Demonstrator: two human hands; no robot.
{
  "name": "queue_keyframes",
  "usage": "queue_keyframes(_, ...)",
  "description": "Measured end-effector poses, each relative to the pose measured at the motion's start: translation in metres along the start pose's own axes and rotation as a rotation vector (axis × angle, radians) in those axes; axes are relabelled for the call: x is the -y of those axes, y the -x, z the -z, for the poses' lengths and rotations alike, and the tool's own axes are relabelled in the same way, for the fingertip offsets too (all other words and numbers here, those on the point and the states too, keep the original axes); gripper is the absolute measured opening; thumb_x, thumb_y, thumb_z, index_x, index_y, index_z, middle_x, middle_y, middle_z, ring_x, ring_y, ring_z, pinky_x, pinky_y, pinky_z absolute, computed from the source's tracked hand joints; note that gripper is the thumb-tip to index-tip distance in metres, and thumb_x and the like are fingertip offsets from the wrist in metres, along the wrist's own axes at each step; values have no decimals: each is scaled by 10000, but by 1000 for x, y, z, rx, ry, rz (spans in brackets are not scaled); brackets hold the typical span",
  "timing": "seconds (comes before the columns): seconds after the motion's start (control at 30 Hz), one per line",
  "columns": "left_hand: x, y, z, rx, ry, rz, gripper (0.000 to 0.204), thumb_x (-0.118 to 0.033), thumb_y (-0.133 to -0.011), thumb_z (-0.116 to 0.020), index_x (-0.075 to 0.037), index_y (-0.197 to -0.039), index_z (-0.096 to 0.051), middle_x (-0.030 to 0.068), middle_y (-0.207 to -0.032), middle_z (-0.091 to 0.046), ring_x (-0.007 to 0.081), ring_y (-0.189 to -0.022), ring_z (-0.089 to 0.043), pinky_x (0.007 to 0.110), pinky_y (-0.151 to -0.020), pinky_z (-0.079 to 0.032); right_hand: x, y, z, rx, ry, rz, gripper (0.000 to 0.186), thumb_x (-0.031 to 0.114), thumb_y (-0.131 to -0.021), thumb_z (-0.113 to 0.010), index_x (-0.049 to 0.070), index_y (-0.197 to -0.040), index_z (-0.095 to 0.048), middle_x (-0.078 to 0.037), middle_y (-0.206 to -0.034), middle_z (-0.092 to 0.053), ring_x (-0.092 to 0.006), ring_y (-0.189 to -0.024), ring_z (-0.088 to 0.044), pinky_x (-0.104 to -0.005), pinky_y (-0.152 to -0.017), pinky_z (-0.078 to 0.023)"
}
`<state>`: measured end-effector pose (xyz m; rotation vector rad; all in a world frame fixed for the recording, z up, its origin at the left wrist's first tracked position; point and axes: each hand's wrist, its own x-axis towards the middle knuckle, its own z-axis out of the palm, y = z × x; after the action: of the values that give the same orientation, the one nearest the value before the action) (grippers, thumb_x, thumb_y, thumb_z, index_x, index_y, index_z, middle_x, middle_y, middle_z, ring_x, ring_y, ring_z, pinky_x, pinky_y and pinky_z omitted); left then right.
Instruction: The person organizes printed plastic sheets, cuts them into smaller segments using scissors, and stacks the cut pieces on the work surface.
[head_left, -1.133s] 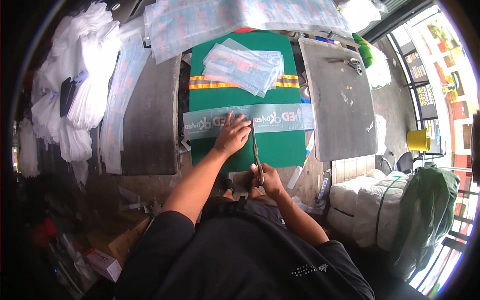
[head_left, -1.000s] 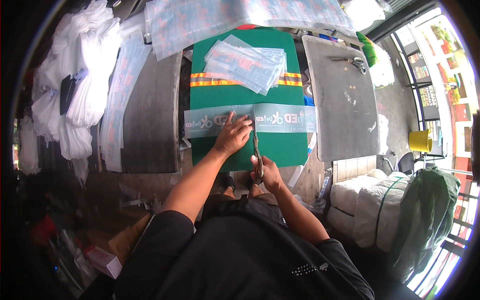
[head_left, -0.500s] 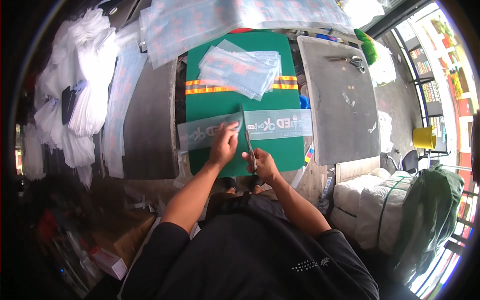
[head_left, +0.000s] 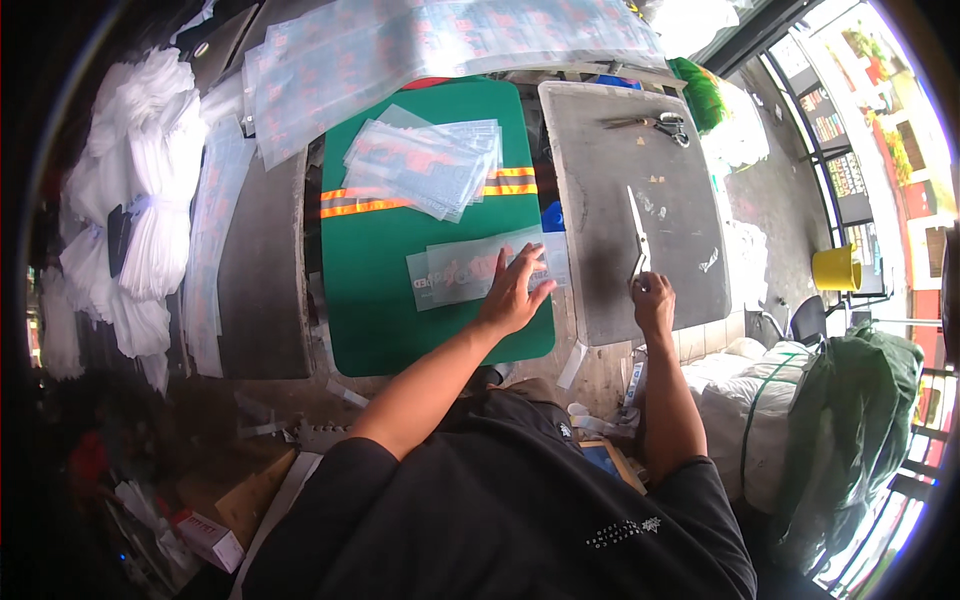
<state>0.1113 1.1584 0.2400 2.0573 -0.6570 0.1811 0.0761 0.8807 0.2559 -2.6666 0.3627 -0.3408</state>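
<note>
My left hand (head_left: 514, 292) rests with spread fingers on two overlapping clear printed plastic pieces (head_left: 450, 270), laid near the front of the green board (head_left: 400, 335). In my right hand (head_left: 654, 300) are the handles of a pair of scissors (head_left: 640, 235). These scissors are over the right grey board (head_left: 600, 290), blades pointing away from me; whether they touch it I cannot tell. Farther back on the green board, a loose pile of clear printed pieces (head_left: 425, 160) partly covers an orange and grey striped band (head_left: 345, 203).
Another pair of black-handled scissors (head_left: 668, 126) lies at the far end of the right board. Long printed plastic sheets (head_left: 350, 70) spread across the back. White bundled bags (head_left: 160, 200) hang at the left. Wrapped white bales (head_left: 755, 400) stand at the lower right.
My right hand has carried the scissors rightward from the green board to the grey one. The two plastic pieces, side by side before, now overlap under my left hand, which has moved right.
</note>
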Motion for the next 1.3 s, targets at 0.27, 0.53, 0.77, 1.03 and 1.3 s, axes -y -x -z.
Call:
queue_keyframes(0.27, 24, 25, 68, 205, -627, 262, 959, -624, -734, -646, -95, -1446, -281, 223, -1499, -221, 390, -1404, -166, 635, -1081, -101, -15, -11, 3, 103, -38, -114, 218, 135, -779, -616, 4, -953, -623, -203, -897, -601, -399, -825, -593, -473, -744, -468)
queue_keyframes(0.53, 28, 44, 75, 189, -738, 250, 896, -620, -776, -593, -93, -1436, -294, 140, -1427, -397, 348, -1348, -319, 592, -1085, -182, 79, 19, -42, 215, -435, 13, 448, 178, -727, -759, -11, -1090, -578, -210, -968, -622, -338, -871, -627, -415, -750, -513)
queue_keyframes(0.77, 32, 77, 98, 112, -717, 163, 801, -539, -744, -675, -97, -1364, -428, 68, -1310, -542, 274, -1247, -464, 539, -1037, -318, 149, 43, -84, 177, -338, -80, 672, 327, -641, -823, -14, -1149, -546, -243, -1167, -510, -418, -1116, -473, -461, -944, -401)
queue_keyframes(1.03, 42, 88, 134, -30, -720, 111, 731, -483, -766, -680, -107, -1348, -448, 60, -1258, -564, 278, -1182, -503, 548, -1030, -319, 180, 8, -80, 564, -1078, 162, 439, 60, -750, -774, 6, -1110, -529, -79, -982, -671, -137, -881, -618, -301, -773, -503)
queue_keyframes(1.3, 65, 42, 279, -305, -845, -67, 855, -497, -735, -720, -105, -1402, -358, 143, -1426, -390, 330, -1326, -363, 590, -1077, -224, 294, -63, -100, 566, -1284, 321, 362, -54, -801, -668, 42, -1128, -544, -36, -1039, -630, -123, -907, -591, -264, -802, -479)
